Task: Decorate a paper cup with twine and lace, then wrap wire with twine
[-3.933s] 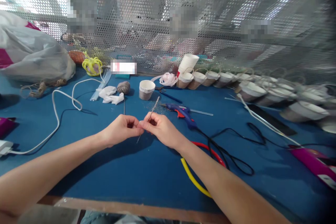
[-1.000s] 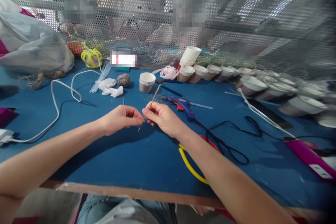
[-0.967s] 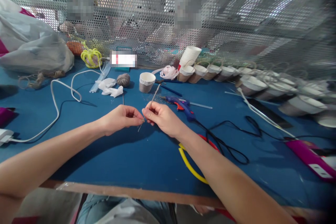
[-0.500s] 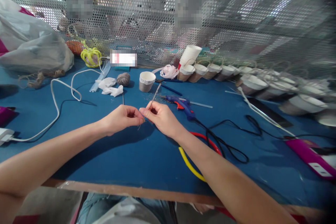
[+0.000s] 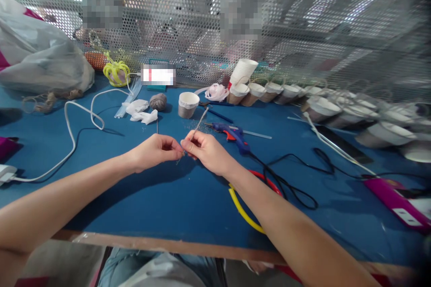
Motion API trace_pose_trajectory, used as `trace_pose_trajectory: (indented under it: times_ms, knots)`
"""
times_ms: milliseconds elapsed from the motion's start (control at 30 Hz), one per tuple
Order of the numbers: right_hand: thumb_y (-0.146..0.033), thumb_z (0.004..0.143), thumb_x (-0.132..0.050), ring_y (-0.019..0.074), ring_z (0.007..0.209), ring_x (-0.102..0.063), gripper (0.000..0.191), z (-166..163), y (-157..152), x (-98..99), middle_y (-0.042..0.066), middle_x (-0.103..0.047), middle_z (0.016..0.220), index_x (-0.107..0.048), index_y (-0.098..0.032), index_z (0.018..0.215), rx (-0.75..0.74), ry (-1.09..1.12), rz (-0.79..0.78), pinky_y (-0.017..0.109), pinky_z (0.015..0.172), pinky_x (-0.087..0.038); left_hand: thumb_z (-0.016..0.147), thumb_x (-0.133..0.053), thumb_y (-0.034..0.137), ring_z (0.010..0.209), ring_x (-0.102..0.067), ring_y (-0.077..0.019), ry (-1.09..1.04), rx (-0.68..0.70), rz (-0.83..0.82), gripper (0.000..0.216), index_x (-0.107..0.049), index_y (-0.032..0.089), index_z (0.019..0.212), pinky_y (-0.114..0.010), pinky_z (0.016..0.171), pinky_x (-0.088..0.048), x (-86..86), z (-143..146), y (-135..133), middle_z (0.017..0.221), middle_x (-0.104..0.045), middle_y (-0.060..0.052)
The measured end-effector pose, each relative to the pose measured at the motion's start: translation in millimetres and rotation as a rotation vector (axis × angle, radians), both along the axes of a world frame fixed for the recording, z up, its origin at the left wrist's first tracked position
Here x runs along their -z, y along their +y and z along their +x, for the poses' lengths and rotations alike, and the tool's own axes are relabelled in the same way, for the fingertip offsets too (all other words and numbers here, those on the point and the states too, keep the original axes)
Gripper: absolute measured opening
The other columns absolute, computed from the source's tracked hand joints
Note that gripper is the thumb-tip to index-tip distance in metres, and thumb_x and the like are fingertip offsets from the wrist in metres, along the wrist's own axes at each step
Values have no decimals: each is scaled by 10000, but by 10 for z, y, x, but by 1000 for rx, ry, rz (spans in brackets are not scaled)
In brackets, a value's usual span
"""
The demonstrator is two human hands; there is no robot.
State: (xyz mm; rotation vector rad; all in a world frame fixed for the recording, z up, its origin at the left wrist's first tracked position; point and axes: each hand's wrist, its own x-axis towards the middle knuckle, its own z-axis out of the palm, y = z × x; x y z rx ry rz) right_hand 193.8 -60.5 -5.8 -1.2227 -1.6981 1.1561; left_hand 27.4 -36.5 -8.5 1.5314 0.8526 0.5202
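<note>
My left hand (image 5: 155, 150) and my right hand (image 5: 206, 150) meet fingertip to fingertip above the blue table (image 5: 161, 206). Both pinch a thin grey stick (image 5: 199, 124) that slants up and away toward a paper cup (image 5: 187, 104). The stick's lower end pokes out below the fingers. A ball of grey twine (image 5: 158, 101) lies behind my left hand. A blue glue gun (image 5: 233, 135) rests just right of my right hand.
A row of paper cups (image 5: 323, 107) runs along the back right under a perforated metal screen (image 5: 303, 31). A white cable (image 5: 72, 134) loops at left; black cable (image 5: 296, 184) and red-yellow hoops (image 5: 240, 208) lie at right. A plastic bag (image 5: 37, 60) sits far left.
My hands have stayed pinched together on the stick, with only small finger shifts. The stick's lower end shows shorter below my fingers than a second ago.
</note>
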Motion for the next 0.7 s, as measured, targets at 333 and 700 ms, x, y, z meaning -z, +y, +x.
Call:
trace_pose_trajectory:
  times_ms: [333, 700]
  knots:
    - [-369, 800, -508, 75, 457, -324, 255, -26, -21, -9, -72, -398, 507, -440, -183, 639, 70, -139, 66, 229, 458, -264, 670, -591, 289, 537, -425, -71, 39, -30, 42, 170, -548, 128, 636, -215, 537, -314, 2, 18, -28, 585, -527, 41]
    - [-382, 780, -534, 80, 502, -371, 258, -48, -12, 7, -51, -437, 560, -464, -174, 645, 66, -75, 65, 229, 488, -311, 658, -609, 288, 491, -328, -45, 15, -26, -51, 185, -534, 123, 623, -204, 470, -226, -11, 38, -41, 537, -451, 63]
